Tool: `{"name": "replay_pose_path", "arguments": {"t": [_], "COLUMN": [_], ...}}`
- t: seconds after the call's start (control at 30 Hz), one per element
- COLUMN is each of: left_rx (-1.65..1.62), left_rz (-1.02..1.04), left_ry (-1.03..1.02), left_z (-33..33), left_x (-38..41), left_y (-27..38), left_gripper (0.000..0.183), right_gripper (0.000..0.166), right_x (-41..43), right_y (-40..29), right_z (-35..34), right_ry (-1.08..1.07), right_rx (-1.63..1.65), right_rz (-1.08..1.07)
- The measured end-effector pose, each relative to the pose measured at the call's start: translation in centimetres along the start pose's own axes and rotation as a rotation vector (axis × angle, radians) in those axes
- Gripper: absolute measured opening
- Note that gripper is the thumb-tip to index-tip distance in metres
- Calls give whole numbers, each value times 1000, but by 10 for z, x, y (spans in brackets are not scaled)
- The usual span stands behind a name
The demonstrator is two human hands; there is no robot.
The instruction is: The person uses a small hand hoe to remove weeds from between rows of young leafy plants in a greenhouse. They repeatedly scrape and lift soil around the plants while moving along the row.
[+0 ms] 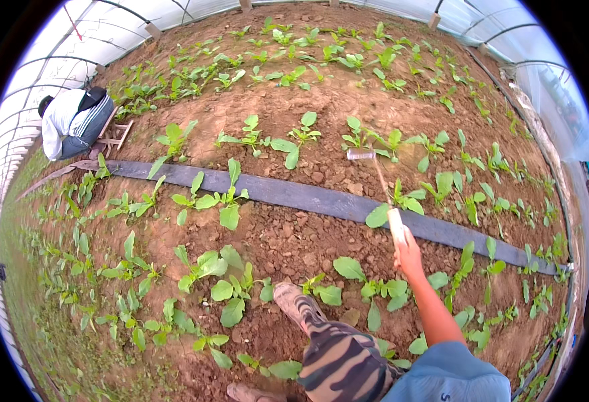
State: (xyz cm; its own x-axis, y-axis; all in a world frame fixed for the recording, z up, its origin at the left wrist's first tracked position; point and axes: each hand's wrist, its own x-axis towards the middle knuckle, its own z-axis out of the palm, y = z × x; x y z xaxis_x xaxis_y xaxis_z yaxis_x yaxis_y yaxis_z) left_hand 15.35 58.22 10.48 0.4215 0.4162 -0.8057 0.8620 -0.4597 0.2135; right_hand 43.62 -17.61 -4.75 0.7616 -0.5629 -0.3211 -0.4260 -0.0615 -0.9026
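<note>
My right hand (409,255) is closed around the pale handle of a small hand hoe (396,223). The hoe reaches away from me across a flat dark irrigation strip (294,192), and its metal blade (361,154) is at a leafy green seedling (355,131) on the far side. Whether the blade touches the soil I cannot tell. Another seedling (409,200) stands beside the hoe's shaft, its leaves over the strip. My left hand is out of view. Before me, loose crumbly soil (294,241) lies between the seedling rows.
A person (76,120) bends low at the far left beside a small wooden stool (118,134). Rows of seedlings (231,286) surround my shoe (297,301). Plastic greenhouse walls (555,95) on curved hoops enclose the bed, and a pipe (550,166) runs along its right edge.
</note>
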Motion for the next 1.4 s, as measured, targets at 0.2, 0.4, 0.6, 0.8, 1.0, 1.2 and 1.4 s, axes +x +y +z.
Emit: {"name": "replay_pose_path", "arguments": {"t": [0.2,0.4,0.6,0.8,1.0,1.2,1.4], "left_rx": [226,-37,-193,-121,-45,-51,170], "left_rz": [17,284,469,530,448,463,513], "left_ry": [51,207,312,420,348,417,384], "left_z": [2,2,45,46,52,48,54], "left_x": [-1,-25,-70,-92,-85,-107,-94], "left_y": [28,11,60,49,57,46,60], "left_gripper": [62,40,31,34,35,34,34], "right_gripper": [43,46,36,39,37,49,53], "right_x": [24,-18,3,-55,-6,-53,9], "right_y": [-37,-20,-30,-6,-30,-14,-11], "right_z": [-15,-31,-42,-27,-26,-25,-23], "right_ry": [10,-51,-138,-14,-91,-13,-26], "right_rx": [537,89,263,-68,-260,-400,-641], "right_rz": [156,-15,154,-231,-186,-367,-334]}}
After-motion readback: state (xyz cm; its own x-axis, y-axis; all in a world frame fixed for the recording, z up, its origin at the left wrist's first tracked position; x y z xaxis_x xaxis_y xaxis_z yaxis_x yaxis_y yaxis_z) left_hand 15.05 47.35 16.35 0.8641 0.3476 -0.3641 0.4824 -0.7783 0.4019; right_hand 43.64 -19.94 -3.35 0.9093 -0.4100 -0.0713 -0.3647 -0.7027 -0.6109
